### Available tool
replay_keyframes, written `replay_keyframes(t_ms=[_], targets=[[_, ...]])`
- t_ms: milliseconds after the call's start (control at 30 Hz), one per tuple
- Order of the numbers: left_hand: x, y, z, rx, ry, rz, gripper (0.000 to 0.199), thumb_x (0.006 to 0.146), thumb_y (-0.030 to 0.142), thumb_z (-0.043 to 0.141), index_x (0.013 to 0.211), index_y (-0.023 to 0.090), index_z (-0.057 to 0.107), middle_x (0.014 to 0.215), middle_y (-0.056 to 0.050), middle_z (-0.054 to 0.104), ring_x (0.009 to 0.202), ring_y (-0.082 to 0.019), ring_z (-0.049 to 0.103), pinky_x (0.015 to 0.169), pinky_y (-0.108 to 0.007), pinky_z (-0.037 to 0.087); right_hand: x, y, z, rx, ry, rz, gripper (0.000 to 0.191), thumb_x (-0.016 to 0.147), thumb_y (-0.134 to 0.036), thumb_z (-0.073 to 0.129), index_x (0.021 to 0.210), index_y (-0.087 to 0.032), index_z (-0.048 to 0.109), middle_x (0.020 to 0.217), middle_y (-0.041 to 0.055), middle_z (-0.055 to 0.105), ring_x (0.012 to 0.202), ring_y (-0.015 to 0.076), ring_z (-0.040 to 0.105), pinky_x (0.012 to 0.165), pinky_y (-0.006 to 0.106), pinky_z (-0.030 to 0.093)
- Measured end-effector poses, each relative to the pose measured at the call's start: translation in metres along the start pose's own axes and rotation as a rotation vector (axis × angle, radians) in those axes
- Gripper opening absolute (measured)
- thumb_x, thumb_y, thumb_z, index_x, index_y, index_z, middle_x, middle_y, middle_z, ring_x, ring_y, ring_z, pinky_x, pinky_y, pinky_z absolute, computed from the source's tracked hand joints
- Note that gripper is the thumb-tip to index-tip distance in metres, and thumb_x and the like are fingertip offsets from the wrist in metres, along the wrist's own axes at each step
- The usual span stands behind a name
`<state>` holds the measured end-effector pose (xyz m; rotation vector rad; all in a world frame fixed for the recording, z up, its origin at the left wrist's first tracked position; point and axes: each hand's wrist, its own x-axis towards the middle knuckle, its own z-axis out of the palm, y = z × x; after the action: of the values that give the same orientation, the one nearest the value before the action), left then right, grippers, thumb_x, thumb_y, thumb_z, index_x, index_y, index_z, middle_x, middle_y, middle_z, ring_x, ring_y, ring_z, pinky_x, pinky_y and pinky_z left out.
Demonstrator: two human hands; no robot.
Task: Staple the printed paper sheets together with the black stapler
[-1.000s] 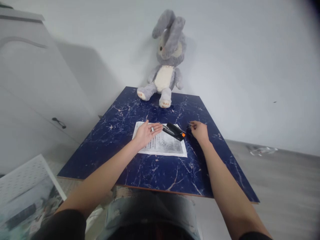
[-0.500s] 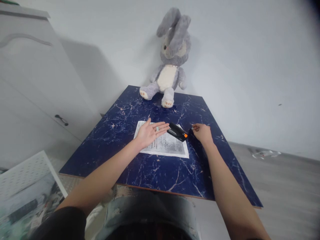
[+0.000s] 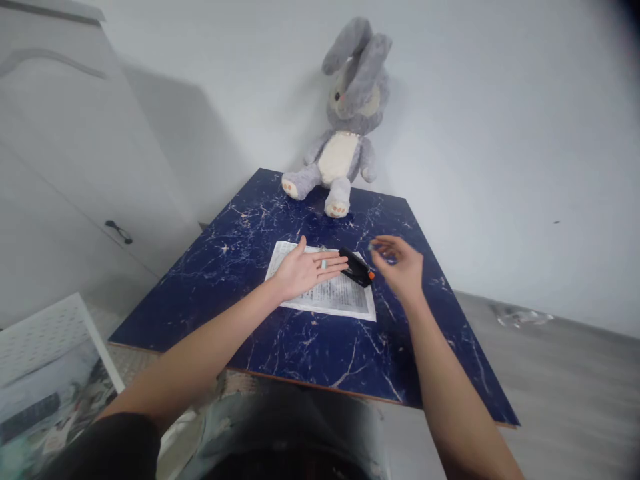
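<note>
One blue marble-patterned tabletop (image 3: pixel 305 357) carries all items under inspection. At its far edge sits a grey plush rabbit (image 3: pixel 340 160), well apart from the work. A printed sheet (image 3: pixel 336 301) lies flat near the middle, partly covered. The left hand (image 3: pixel 300 270) is held over it palm up, fingers extended, its grip not closed on anything. The right hand (image 3: pixel 403 267) stands beyond the sheet's right side, thumb and forefinger brought together in a pinch.

Between the two hands is the black stapler (image 3: pixel 354 269), lying on the sheet. Its long axis runs diagonally, from the far left to the near right, so the orange end (image 3: pixel 371 275) faces the right hand's side. From the right grip, the stapler lies leftward and slightly nearer the wearer. The left hand is the nearer: its fingertips overlap the stapler's far-left end in view; contact cannot be confirmed.

Smallest items: a pale strip (image 3: pixel 324 264) rests across the left fingers; a tiny bit (image 3: pixel 371 247) shows in the right pinch, its nature indistinct.
</note>
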<state>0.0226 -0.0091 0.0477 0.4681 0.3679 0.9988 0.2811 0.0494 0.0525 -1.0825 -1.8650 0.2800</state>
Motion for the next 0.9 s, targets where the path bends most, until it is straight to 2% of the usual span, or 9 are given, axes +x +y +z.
replay_keyframes(t_ms=[100, 167, 333, 467, 667, 800, 900], targets=[[0.001, -0.004, -0.001, -0.005, -0.004, -0.021, 0.075, 0.104, 0.062, 0.032, 0.134, -0.001, 0.06, 0.132, -0.031, 0.065, 0.132, -0.037, 0.06, 0.116, -0.047, 0.041, -0.011, -0.041, 0.018, 0.107, -0.174, -0.192, 0.039, 0.087, -0.022, 0.065, 0.125, -0.025, 0.068, 0.11, 0.0052, 0.077, 0.091, 0.0206, 0.07, 0.084, 0.036, 0.059], [0.001, -0.005, -0.001, -0.01, 0.01, -0.022, 0.076, 0.104, 0.064, 0.031, 0.132, 0.001, 0.062, 0.127, -0.029, 0.068, 0.13, -0.036, 0.062, 0.113, -0.046, 0.043, -0.016, -0.053, 0.028, 0.129, -0.239, -0.251, 0.041, 0.086, -0.02, 0.065, 0.126, -0.027, 0.068, 0.11, 0.0043, 0.077, 0.093, 0.0208, 0.069, 0.085, 0.037, 0.059], [0.002, -0.008, -0.002, 0.0, 0.032, -0.031, 0.08, 0.103, 0.069, 0.026, 0.128, 0.003, 0.065, 0.118, -0.027, 0.072, 0.125, -0.034, 0.064, 0.106, -0.043, 0.048, -0.019, -0.049, 0.037, 0.164, -0.31, -0.255, 0.047, 0.086, -0.016, 0.063, 0.132, -0.028, 0.064, 0.108, 0.0038, 0.077, 0.096, 0.0214, 0.068, 0.087, 0.04, 0.062], [0.004, -0.01, -0.004, -0.008, 0.052, -0.028, 0.076, 0.102, 0.068, 0.032, 0.127, 0.004, 0.065, 0.115, -0.026, 0.072, 0.122, -0.034, 0.065, 0.103, -0.041, 0.049, -0.019, -0.05, 0.039, 0.184, -0.34, -0.228, 0.048, 0.087, -0.016, 0.063, 0.134, -0.028, 0.063, 0.11, 0.0049, 0.076, 0.101, 0.0219, 0.07, 0.089, 0.044, 0.064], [0.005, -0.011, -0.003, -0.004, 0.048, -0.027, 0.079, 0.103, 0.068, 0.027, 0.13, 0.004, 0.064, 0.118, -0.026, 0.071, 0.12, -0.033, 0.066, 0.102, -0.04, 0.048, -0.021, -0.052, 0.042, 0.226, -0.358, -0.217, 0.044, 0.091, -0.019, 0.062, 0.134, -0.027, 0.063, 0.112, 0.007, 0.074, 0.102, 0.0208, 0.071, 0.087, 0.041, 0.065], [0.004, -0.01, -0.006, -0.008, 0.029, -0.043, 0.082, 0.103, 0.068, 0.024, 0.126, 0.001, 0.065, 0.115, -0.027, 0.071, 0.115, -0.034, 0.067, 0.097, -0.04, 0.05, -0.019, -0.053, 0.039, 0.154, -0.332, -0.234, 0.041, 0.09, -0.029, 0.07, 0.131, -0.027, 0.065, 0.114, 0.0075, 0.074, 0.099, 0.0236, 0.07, 0.09, 0.045, 0.062], [0.006, -0.007, -0.01, -0.015, 0.045, -0.023, 0.077, 0.103, 0.066, 0.029, 0.118, 0.001, 0.067, 0.103, -0.025, 0.072, 0.102, -0.032, 0.069, 0.089, -0.039, 0.052, -0.017, -0.054, 0.034, 0.127, -0.284, -0.279, 0.04, 0.09, -0.039, 0.074, 0.127, -0.029, 0.066, 0.117, 0.0075, 0.075, 0.104, 0.0277, 0.069, 0.095, 0.049, 0.059]])
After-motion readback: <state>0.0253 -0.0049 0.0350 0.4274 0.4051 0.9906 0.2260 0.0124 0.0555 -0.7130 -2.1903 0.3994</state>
